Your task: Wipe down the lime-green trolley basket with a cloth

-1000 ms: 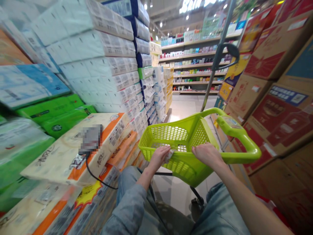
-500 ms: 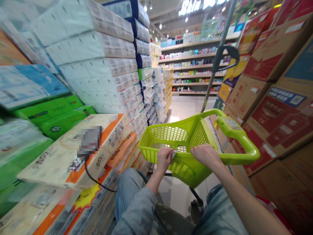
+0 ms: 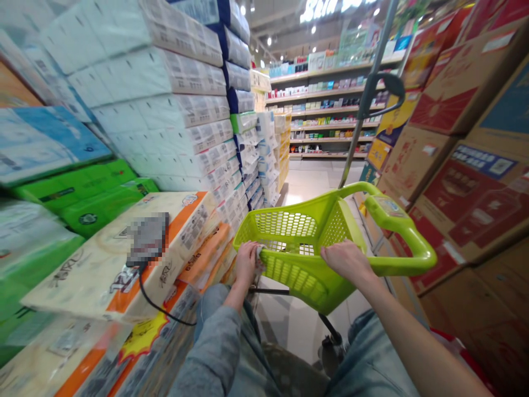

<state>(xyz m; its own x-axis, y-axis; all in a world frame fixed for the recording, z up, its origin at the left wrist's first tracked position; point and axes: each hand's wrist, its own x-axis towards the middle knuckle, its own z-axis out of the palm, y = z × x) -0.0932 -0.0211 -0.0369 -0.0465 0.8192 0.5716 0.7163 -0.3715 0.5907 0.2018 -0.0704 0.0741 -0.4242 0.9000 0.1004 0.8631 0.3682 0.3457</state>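
A lime-green shopping cart basket [image 3: 309, 275] with perforated walls stands in front of my knees, its interior bare. My left hand [image 3: 246, 262] is closed on a small whitish wipe [image 3: 259, 258], pressed over the rim at the basket's far left corner. Only a crumpled edge of the wipe shows beside the fingers. Farther right, my right hand [image 3: 346, 259] is wrapped over the near rim, close to the looped green handle [image 3: 413, 242].
Packs of tissue [image 3: 124, 132] are stacked high on the left. A pixelated device [image 3: 146, 238] with a black cable lies on a cream pack [image 3: 82, 264]. Cartons [image 3: 454, 182] line the right. A metal pole [image 3: 363, 105] rises behind the cart; stocked shelves [image 3: 326, 105] stand beyond.
My left hand has slid leftward along the rim with the wipe, from the middle of the near side to the corner. My right hand keeps its hold on the rim.
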